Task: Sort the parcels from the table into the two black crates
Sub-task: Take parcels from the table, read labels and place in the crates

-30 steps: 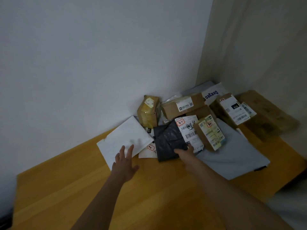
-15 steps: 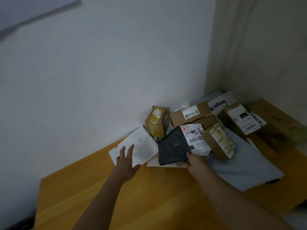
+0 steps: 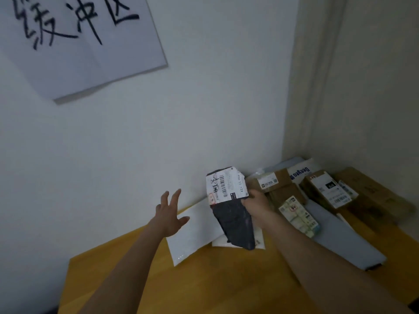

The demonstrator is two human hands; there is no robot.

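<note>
Above the wooden table (image 3: pixel 226 279), my right hand (image 3: pixel 255 203) pinches one edge of a floppy black mailer bag (image 3: pixel 235 223), which may slip free; my left hand (image 3: pixel 169 217) hovers spread, empty.

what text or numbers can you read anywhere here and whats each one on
"缓冲区", handwritten: paper sign on the wall
"602 12 123": label of the black mailer bag that the right hand holds
"Deegao", upside down: white bag at the back
Labels on the brown boxes: barcodes and print too blurred to read

A parcel-sorting room: labelled parcels (image 3: pixel 299 196) heaped below a handwritten wall sign (image 3: pixel 77 39).
</note>
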